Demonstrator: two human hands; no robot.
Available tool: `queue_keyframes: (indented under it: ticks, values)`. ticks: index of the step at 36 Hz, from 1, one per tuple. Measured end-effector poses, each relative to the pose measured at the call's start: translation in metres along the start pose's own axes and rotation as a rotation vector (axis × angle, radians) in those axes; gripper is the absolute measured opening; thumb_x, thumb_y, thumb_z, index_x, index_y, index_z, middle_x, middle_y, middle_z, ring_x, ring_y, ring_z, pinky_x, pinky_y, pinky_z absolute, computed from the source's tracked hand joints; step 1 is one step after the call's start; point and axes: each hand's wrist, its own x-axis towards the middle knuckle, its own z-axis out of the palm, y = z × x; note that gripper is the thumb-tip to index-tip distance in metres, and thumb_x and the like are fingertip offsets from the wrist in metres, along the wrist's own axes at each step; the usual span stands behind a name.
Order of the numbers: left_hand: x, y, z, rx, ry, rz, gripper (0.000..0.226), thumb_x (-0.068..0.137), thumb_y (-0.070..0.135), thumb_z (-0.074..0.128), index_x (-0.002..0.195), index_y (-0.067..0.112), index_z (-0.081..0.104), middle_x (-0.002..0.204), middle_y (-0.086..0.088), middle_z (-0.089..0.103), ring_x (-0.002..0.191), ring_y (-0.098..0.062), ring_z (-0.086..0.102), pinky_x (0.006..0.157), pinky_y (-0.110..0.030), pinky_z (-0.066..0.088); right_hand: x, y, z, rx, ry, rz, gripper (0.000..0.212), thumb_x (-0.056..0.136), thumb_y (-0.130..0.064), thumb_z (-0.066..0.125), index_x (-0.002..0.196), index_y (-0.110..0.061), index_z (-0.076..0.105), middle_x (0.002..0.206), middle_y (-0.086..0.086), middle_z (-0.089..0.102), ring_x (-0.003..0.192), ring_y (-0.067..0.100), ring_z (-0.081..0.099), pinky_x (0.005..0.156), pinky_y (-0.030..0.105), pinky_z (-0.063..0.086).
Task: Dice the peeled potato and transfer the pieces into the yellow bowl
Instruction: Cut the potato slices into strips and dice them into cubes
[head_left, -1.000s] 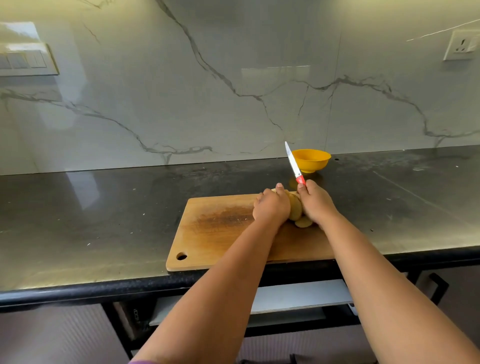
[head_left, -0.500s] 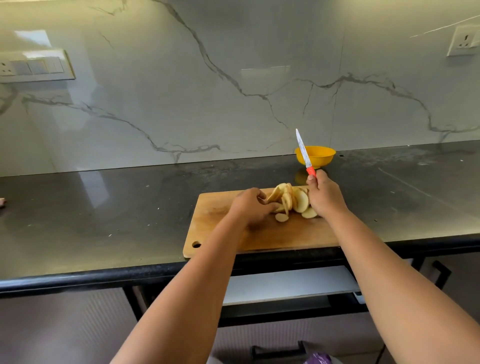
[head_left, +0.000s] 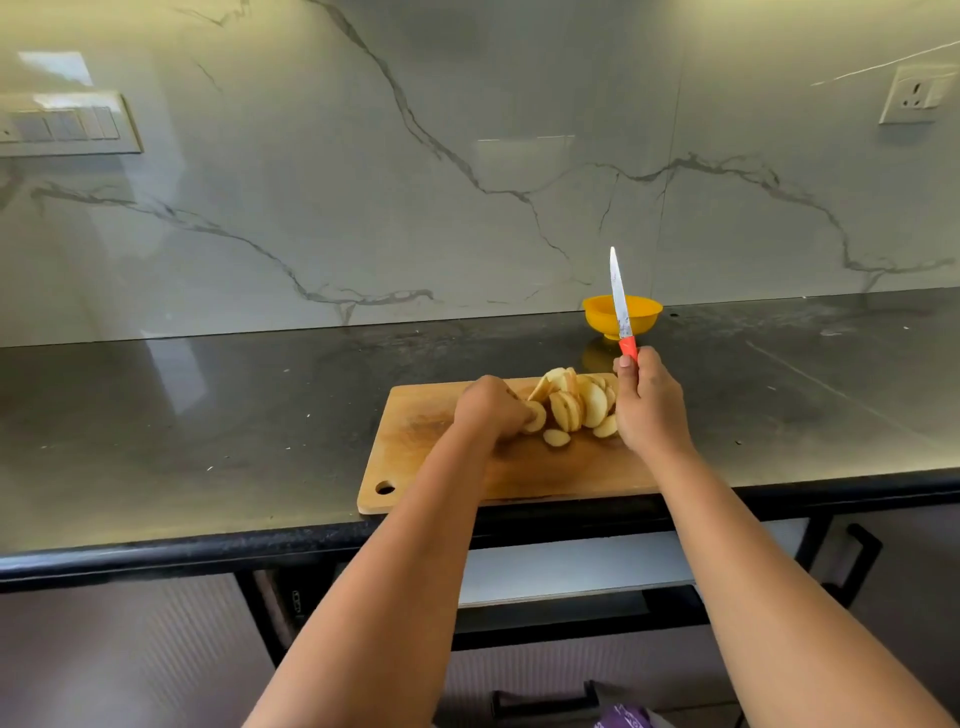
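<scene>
A wooden cutting board (head_left: 447, 483) lay on the dark counter (head_left: 182, 415) at centre frame, carrying the potato slices (head_left: 576, 405) in a loose pile. The right hand (head_left: 649, 405) was closed around the red-handled knife (head_left: 621, 306), blade raised upright, right of the pile. The left hand (head_left: 491, 410), fingers curled, touched the pile's left slices; the yellow bowl (head_left: 644, 312) stood behind the board.

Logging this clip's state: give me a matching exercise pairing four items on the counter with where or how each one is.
Things:
1. knife
2. potato slices
3. yellow bowl
4. left hand

States:
A. at the back of the counter by the wall
B. held blade-up in the right hand
C. touching a slice
D. piled on the cutting board

Pairs: 1-B, 2-D, 3-A, 4-C
</scene>
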Motion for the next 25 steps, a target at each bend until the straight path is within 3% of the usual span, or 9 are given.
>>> queue_keyframes:
  ticks: [3,6,8,12,14,17,20,22,25]
  values:
    - [-0.004,-0.010,-0.012,-0.036,-0.005,-0.045,0.022,0.090,0.020,0.064,0.107,0.006,0.067,0.106,-0.012,0.069,0.087,-0.023,0.064,0.080,-0.035,0.056,-0.003,-0.001,-0.002,-0.036,0.047,-0.035,0.030,0.105,-0.027,0.035,0.101,-0.004,0.054,0.091,0.011,0.060,0.077,0.020,0.052,0.057,0.025,0.033]
    - [-0.010,-0.024,-0.025,0.033,0.075,-0.071,0.014,0.089,0.019,0.059,0.096,0.007,0.063,0.087,-0.008,0.065,0.068,-0.020,0.055,0.056,-0.029,0.047,-0.007,-0.006,-0.004,-0.055,0.096,-0.055,0.029,0.105,-0.024,0.040,0.104,-0.002,0.059,0.098,0.014,0.060,0.083,0.021,0.052,0.066,0.027,0.034]
    - [-0.015,-0.033,-0.031,0.118,0.134,-0.077,0.016,0.087,0.026,0.063,0.088,0.010,0.059,0.075,-0.003,0.059,0.062,-0.016,0.051,0.049,-0.026,0.039,-0.011,-0.015,-0.005,-0.075,0.118,-0.100,0.027,0.103,-0.022,0.044,0.108,-0.001,0.062,0.104,0.016,0.057,0.086,0.022,0.051,0.069,0.026,0.034]
    - [-0.018,-0.043,-0.036,0.130,0.064,-0.089,0.043,0.085,0.056,0.062,0.079,0.014,0.069,0.081,-0.002,0.074,0.077,-0.019,0.066,0.069,-0.032,0.053,-0.030,-0.048,-0.003,-0.144,0.019,-0.176,0.026,0.100,-0.019,0.051,0.118,-0.005,0.064,0.108,0.015,0.057,0.089,0.018,0.050,0.071,0.021,0.032]
    - [-0.016,-0.047,-0.039,0.124,0.081,-0.062,0.054,0.079,0.066,0.060,0.079,0.012,0.070,0.080,-0.004,0.073,0.076,-0.020,0.066,0.064,-0.031,0.050,-0.039,-0.064,-0.001,-0.196,-0.090,-0.137,0.028,0.100,-0.019,0.052,0.124,-0.009,0.063,0.109,0.012,0.060,0.088,0.014,0.047,0.070,0.022,0.034]
    - [-0.019,-0.059,-0.047,0.170,0.145,0.092,0.050,0.080,0.062,0.069,0.099,0.016,0.067,0.094,0.002,0.068,0.089,-0.018,0.062,0.068,-0.028,0.047,-0.053,-0.081,0.003,-0.269,-0.293,-0.021,0.033,0.099,-0.014,0.053,0.132,-0.016,0.057,0.114,0.008,0.063,0.091,0.020,0.053,0.071,0.027,0.040]
    - [-0.024,-0.066,-0.045,0.160,0.022,0.196,0.056,0.076,0.055,0.077,0.118,0.021,0.063,0.106,0.006,0.063,0.099,-0.015,0.058,0.083,-0.028,0.047,-0.066,-0.091,0.003,-0.326,-0.366,0.042,0.041,0.099,-0.009,0.049,0.139,-0.018,0.047,0.118,0.008,0.061,0.098,0.024,0.056,0.070,0.028,0.042]
    - [-0.026,-0.069,-0.037,0.214,0.024,0.262,0.055,0.080,0.053,0.075,0.122,0.020,0.064,0.107,0.004,0.064,0.099,-0.016,0.058,0.085,-0.030,0.049,-0.071,-0.095,0.002,-0.351,-0.400,0.067,0.048,0.099,-0.005,0.046,0.144,-0.019,0.039,0.121,0.009,0.058,0.104,0.025,0.058,0.069,0.027,0.042]
    - [-0.027,-0.071,-0.028,0.184,0.124,0.316,0.047,0.084,0.049,0.073,0.120,0.020,0.069,0.116,0.001,0.067,0.103,-0.017,0.060,0.090,-0.035,0.052,-0.074,-0.100,-0.003,-0.375,-0.541,0.096,0.050,0.095,-0.003,0.046,0.142,-0.016,0.036,0.116,0.011,0.060,0.099,0.024,0.062,0.056,0.024,0.038]
